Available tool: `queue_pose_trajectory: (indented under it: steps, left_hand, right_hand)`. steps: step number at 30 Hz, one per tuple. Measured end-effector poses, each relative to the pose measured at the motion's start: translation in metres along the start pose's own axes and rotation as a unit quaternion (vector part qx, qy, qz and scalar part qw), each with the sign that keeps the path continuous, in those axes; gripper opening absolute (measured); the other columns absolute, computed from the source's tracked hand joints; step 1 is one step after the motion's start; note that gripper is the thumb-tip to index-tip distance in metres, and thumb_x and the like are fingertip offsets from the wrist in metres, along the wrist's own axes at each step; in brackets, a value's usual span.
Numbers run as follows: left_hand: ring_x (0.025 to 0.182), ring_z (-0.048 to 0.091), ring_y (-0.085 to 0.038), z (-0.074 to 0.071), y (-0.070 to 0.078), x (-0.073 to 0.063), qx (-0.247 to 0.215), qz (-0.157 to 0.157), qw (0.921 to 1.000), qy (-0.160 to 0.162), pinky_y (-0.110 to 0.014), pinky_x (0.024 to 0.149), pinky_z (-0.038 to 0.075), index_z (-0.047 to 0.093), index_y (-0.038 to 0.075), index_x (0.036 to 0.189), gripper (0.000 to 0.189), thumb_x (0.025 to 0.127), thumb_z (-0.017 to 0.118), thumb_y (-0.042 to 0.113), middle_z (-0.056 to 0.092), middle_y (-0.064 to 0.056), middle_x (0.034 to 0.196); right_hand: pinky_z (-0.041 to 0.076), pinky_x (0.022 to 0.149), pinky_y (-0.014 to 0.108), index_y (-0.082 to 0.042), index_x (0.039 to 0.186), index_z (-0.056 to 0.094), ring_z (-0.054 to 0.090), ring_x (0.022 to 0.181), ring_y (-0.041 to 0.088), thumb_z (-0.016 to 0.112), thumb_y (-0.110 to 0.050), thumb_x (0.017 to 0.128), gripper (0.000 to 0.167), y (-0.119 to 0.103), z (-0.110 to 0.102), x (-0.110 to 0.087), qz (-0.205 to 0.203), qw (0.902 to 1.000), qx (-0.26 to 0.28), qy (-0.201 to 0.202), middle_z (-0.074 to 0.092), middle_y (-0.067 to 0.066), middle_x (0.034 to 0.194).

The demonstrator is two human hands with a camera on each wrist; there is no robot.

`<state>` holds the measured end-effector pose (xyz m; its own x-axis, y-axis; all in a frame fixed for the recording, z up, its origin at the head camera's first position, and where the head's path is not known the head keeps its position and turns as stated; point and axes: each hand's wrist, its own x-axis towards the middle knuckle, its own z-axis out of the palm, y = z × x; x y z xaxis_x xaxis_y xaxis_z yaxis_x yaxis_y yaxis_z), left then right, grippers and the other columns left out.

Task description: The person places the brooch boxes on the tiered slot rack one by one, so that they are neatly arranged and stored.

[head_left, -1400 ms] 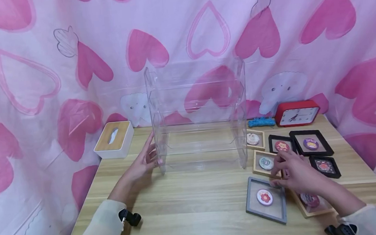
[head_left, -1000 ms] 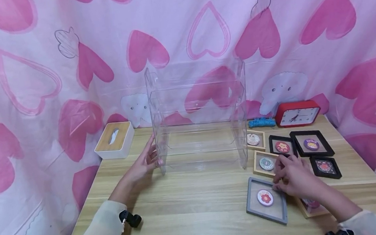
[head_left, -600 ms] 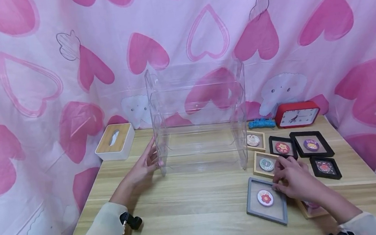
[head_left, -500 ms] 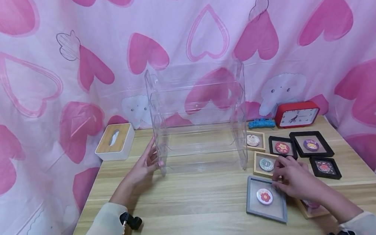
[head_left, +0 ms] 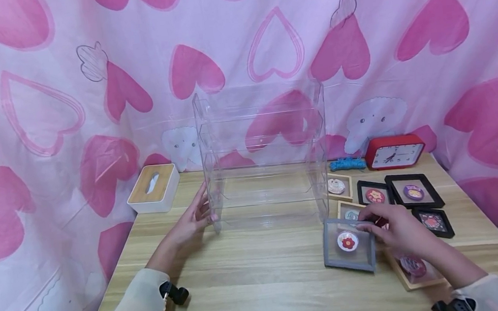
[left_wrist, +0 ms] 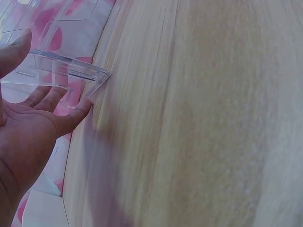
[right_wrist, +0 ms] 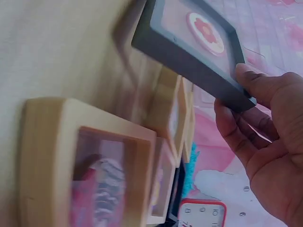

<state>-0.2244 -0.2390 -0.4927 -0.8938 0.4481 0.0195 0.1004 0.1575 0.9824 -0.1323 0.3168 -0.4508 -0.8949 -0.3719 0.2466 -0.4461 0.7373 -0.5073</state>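
Note:
My right hand (head_left: 397, 229) pinches the upper right edge of a grey shadow-box frame (head_left: 360, 257) holding a round red-flower badge. Tilted up, the frame overlaps a small wooden frame (head_left: 344, 206) in the head view. The right wrist view shows the thumb on the front of the grey frame (right_wrist: 189, 61) and fingers behind it, with its lower edge raised above the table. My left hand (head_left: 188, 225) rests against the left side of a clear acrylic tiered rack (head_left: 268, 219), fingers extended. In the left wrist view its little finger touches the clear panel (left_wrist: 71, 71) low near the table.
Right of the rack lie several wooden and black frames with badges, including a wooden one (head_left: 404, 278) under my right forearm and a black one (head_left: 435, 198). Behind them are a blue cord bundle (head_left: 347, 164) and a red clock (head_left: 396, 162). A tissue box (head_left: 153, 203) stands back left.
The grey frame lay flat on the table; my right hand has taken its upper edge and tipped it up, away from me. My left hand stays at the rack.

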Motion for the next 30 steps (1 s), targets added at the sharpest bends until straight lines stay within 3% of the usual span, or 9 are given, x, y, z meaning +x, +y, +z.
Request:
queue_pose_trajectory:
  steps: [3,6,12,15,20,25,30]
  left_hand:
    - [0.168,0.02,-0.054,0.0,-0.001,-0.001,-0.007,-0.008,0.9999,-0.001,-0.073,0.133,0.022,-0.004,0.05,0.176,0.11,0.106,0.067,0.002,0.014,-0.025,0.184]
    - [0.169,0.02,-0.052,0.0,-0.002,-0.001,-0.01,-0.022,0.9997,0.004,-0.073,0.134,0.021,-0.002,0.054,0.175,0.111,0.105,0.069,0.002,0.015,-0.021,0.185]
    - [0.17,0.019,-0.051,-0.001,-0.001,0.0,0.004,-0.02,0.9998,-0.001,-0.073,0.134,0.02,-0.003,0.057,0.173,0.113,0.105,0.069,0.002,0.012,-0.02,0.186]
    - [0.17,0.019,-0.05,-0.001,0.001,0.0,0.006,-0.024,0.9997,0.001,-0.074,0.134,0.019,-0.001,0.06,0.172,0.112,0.105,0.069,0.001,0.012,-0.019,0.186]
    - [0.171,0.017,-0.049,-0.002,0.003,0.001,0.011,-0.038,0.9992,0.005,-0.075,0.134,0.017,-0.001,0.062,0.171,0.112,0.106,0.069,0.003,0.012,-0.017,0.187]
    - [0.17,0.02,-0.051,-0.003,0.003,-0.001,0.022,-0.034,0.9991,0.006,-0.074,0.134,0.019,-0.003,0.059,0.173,0.114,0.105,0.07,0.003,0.014,-0.02,0.186]
    - [0.17,0.02,-0.051,-0.002,0.003,-0.002,0.024,-0.036,0.9991,0.001,-0.074,0.134,0.019,-0.003,0.059,0.172,0.113,0.106,0.07,0.005,0.015,-0.021,0.185]
  right_hand:
    - [0.063,0.066,0.021,-0.022,0.107,0.078,0.065,0.082,-0.005,0.09,0.002,0.087,0.033,-0.001,-0.005,0.005,-0.041,0.9986,-0.008,0.034,0.076,-0.011,0.097]
    - [0.062,0.065,0.019,-0.024,0.106,0.078,0.063,0.078,-0.005,0.092,0.002,0.085,0.036,-0.006,-0.015,0.012,-0.056,0.9967,-0.018,0.057,0.076,-0.011,0.095]
    - [0.054,0.064,0.01,-0.023,0.109,0.08,0.06,0.071,-0.001,0.095,0.005,0.078,0.044,-0.015,-0.042,0.03,-0.089,0.989,-0.042,0.11,0.077,-0.009,0.093]
    - [0.053,0.069,0.004,-0.02,0.11,0.082,0.06,0.074,-0.002,0.096,0.01,0.074,0.049,-0.02,-0.055,0.04,-0.107,0.9832,-0.044,0.141,0.078,-0.007,0.096]
    - [0.053,0.083,0.0,-0.014,0.111,0.083,0.061,0.089,-0.015,0.096,0.014,0.071,0.051,-0.031,-0.077,0.063,-0.131,0.9731,-0.049,0.183,0.081,0.0,0.101]
    - [0.053,0.082,-0.001,-0.007,0.112,0.084,0.061,0.09,-0.019,0.092,0.018,0.074,0.046,-0.047,-0.093,0.087,-0.13,0.9664,-0.021,0.221,0.081,0.008,0.101]
    - [0.053,0.083,-0.001,-0.005,0.115,0.085,0.064,0.087,-0.015,0.089,0.015,0.081,0.04,-0.064,-0.108,0.113,-0.108,0.9653,0.015,0.237,0.076,-0.017,0.106]
